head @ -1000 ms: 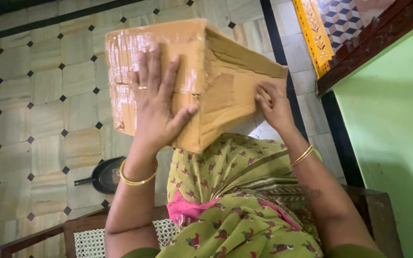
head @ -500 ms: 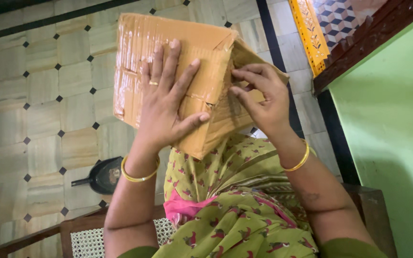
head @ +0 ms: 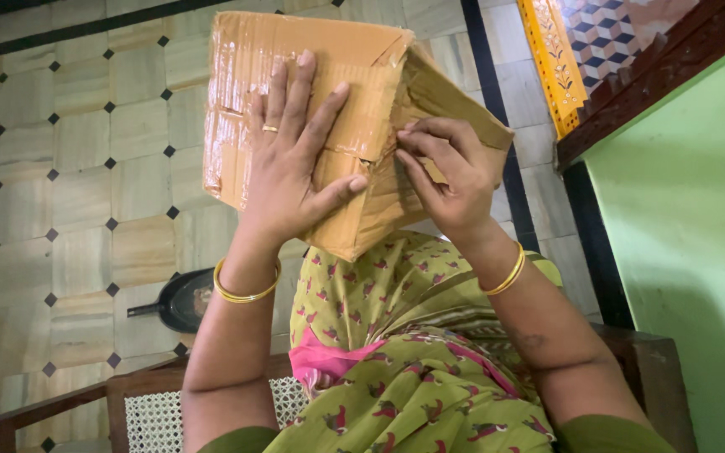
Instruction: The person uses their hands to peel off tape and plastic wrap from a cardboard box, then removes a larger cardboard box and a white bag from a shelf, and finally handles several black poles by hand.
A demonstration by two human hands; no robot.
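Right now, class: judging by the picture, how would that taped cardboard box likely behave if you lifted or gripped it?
The cardboard box probably feels light: the left hand steadies it with a flat palm. The glossy tape could be slippery. The end flap near the right hand looks bent, so the walls may flex.

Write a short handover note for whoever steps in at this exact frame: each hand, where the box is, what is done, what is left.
Left hand: spread flat against the taped face of the cardboard box, thumb hooked over its lower edge, bracing it.
Right hand: fingertips pinching at the edge of the side flap, near the corner seam.
Box: held up in the air above the lap, tilted, not resting on anything. A dark pan lies on the tiled floor below.
Done: box lifted and gripped; side flap looks partly loose.
Left: tape still covers the broad face; box is not open.
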